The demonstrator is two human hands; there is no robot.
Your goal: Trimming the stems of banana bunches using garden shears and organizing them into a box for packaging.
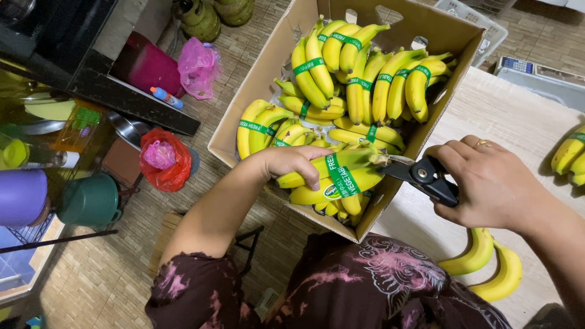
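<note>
Left hand clamped over a banded banana bunch at the near corner of the cardboard box, thumb on top, grip closed round the fruit. Right hand wrapped round the black handles of a pair of shears, grip tight on the tool, blades parted only narrowly and nosed in at the stem end of the bunch.

Judged as trimming at the crown: best done with the bunch pinned still, blades kept on the stalk and off the skins, left fingers held back from the cutting line, cut made square and in one squeeze.

Bunch lying roughly level, long axis running left to right across the view, stem end toward the shears at the right, tips toward the left hand and slightly down. Green band wrapped across the middle.

More banded bunches stacked deeper in the box. Two loose bananas on the tabletop just below the right wrist, another bunch at the right edge.
</note>
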